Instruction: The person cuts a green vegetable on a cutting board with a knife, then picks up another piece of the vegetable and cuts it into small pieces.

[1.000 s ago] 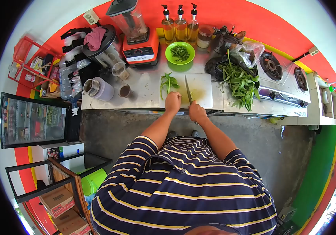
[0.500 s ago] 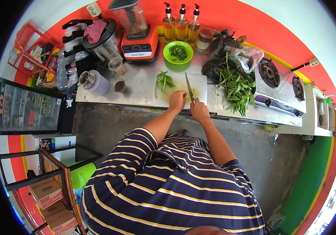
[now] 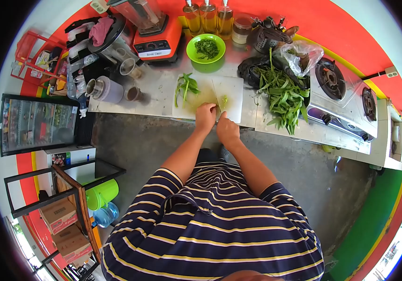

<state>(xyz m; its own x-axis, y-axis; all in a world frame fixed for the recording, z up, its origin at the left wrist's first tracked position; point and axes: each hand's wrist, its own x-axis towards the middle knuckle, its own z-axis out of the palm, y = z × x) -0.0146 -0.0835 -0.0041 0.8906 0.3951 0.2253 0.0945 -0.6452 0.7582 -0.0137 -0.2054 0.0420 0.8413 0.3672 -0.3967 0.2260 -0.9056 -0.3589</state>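
While gripping the knife (image 3: 216,95) in the right hand (image 3: 229,129) over the cutting board (image 3: 233,108), holds the left hand (image 3: 206,116) narrow near the board's leafy stems (image 3: 187,87); cannot tell if grasping anything.

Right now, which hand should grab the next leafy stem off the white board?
Probably your left hand: it's nearer the leafy stems, which lie on the left side of the white board, and your right hand holds the knife.

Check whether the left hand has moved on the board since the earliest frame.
Yes. Judged against the cutting board, the left hand has shifted right, away from the leafy stems, to about mid-width at the near edge.
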